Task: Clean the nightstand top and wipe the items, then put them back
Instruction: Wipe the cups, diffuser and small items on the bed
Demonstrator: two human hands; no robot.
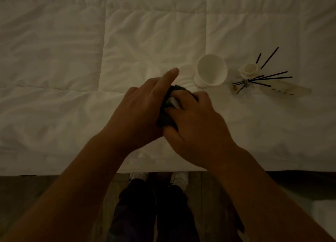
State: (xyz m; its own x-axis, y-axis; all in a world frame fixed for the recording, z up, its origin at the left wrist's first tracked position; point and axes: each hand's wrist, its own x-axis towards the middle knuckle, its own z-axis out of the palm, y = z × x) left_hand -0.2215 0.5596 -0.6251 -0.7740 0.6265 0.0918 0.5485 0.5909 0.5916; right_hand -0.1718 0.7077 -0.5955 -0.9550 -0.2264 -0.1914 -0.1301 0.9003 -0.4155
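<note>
A dark cloth (pixel 168 114) is held between the two hands above a white quilted bed cover (pixel 72 69). The left hand (pixel 140 111) is curled round the cloth from the left side, with its index finger stretched out straight and pointing up and to the right. The right hand (pixel 196 123) is closed on the cloth from the right, and its fingers are bent over the top of the bundle. Inside the cloth, between the fingers of both hands, a small white object (pixel 174 102) is seen; what it is cannot be told, because most of it is covered.

Just to the right of the hands a white cup (pixel 211 71) is lying tilted on the bed cover, with its open mouth turned toward the camera. Further to the right a bundle of black reed sticks (pixel 261 79) is spread out on the cover, and a white rose-shaped ornament (pixel 249 70) is placed beside it. A flat pale card or box (pixel 289 89) is lying under the sticks.

At the lower edge, the person's dark trousers (pixel 154 214) and light shoes (pixel 179 178) are seen on a wooden floor (pixel 54 196), close to the bed edge.
</note>
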